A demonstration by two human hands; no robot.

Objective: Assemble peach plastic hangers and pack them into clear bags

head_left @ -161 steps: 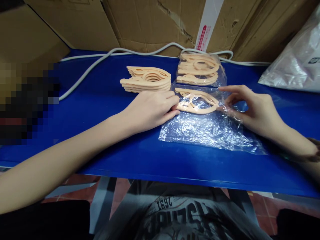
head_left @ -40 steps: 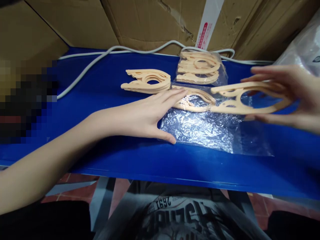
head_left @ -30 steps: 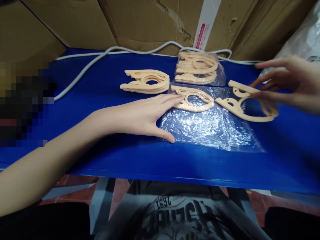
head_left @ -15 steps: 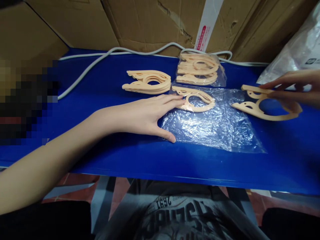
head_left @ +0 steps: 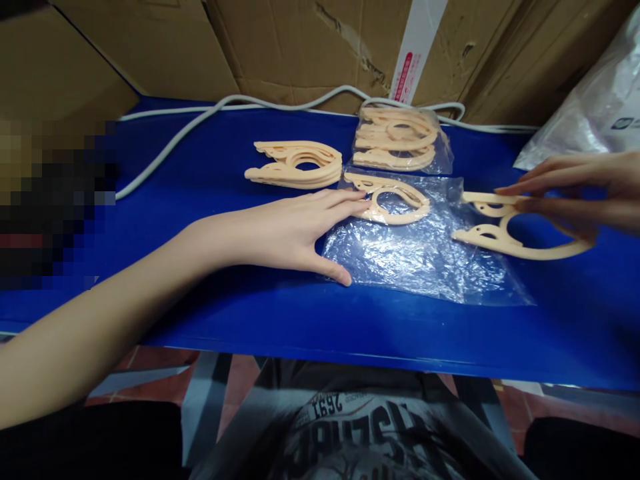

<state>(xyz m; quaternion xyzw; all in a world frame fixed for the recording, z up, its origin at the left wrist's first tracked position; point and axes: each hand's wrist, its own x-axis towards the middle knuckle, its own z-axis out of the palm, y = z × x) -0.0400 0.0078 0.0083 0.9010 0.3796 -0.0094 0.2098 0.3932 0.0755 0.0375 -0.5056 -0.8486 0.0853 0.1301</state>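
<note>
My left hand (head_left: 295, 230) lies flat and open on the blue table (head_left: 210, 200), fingertips touching the left edge of a clear plastic bag (head_left: 425, 257) and a peach plastic hanger piece (head_left: 395, 207) inside it. At the bag's right edge, my right hand (head_left: 575, 197) is closed on another peach hanger piece (head_left: 510, 237), held low over the table. A small stack of the same pieces (head_left: 297, 165) lies behind my left hand. Farther back sits a filled bag of pieces (head_left: 400, 140).
Cardboard boxes (head_left: 300, 47) wall off the back of the table. A white cable (head_left: 200, 123) runs along the rear edge. A large crumpled plastic bag (head_left: 595, 113) sits at the right rear. A blurred patch covers the left side.
My right hand has brought its hanger piece back leftward and down, to the bag's right edge. The loose stack is lower than 5.4 s ago. My left hand stays flat.
</note>
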